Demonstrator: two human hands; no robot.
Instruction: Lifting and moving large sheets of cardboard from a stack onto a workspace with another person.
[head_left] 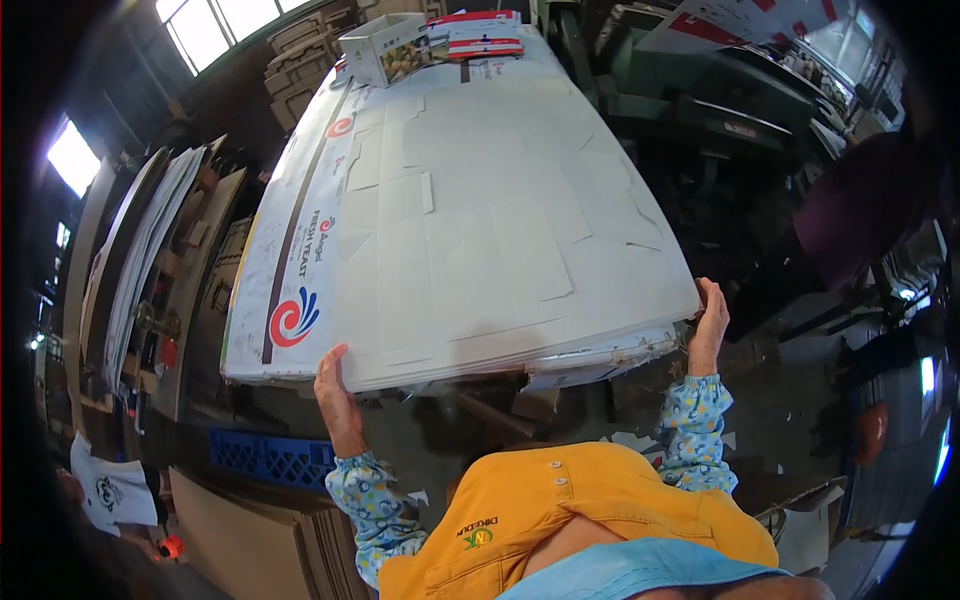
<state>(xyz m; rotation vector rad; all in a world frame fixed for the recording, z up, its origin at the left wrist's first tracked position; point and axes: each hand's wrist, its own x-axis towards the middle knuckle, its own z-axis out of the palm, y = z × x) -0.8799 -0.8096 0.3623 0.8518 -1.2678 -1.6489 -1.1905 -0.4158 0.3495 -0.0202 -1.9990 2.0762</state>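
Observation:
A thin stack of white die-cut cardboard sheets lies on a large printed board in front of me. My left hand holds the near left corner of the stack, its fingertips against the edge. At the near right corner, my right hand grips the edge with its fingers curled around it. Cut flaps and creases show across the top sheet. The undersides of both hands are partly hidden.
An open printed carton and flat red-and-white pieces sit at the far end. Dark green machinery stands at the right. Upright boards, a blue crate and a person are on the left. Another person is at the right.

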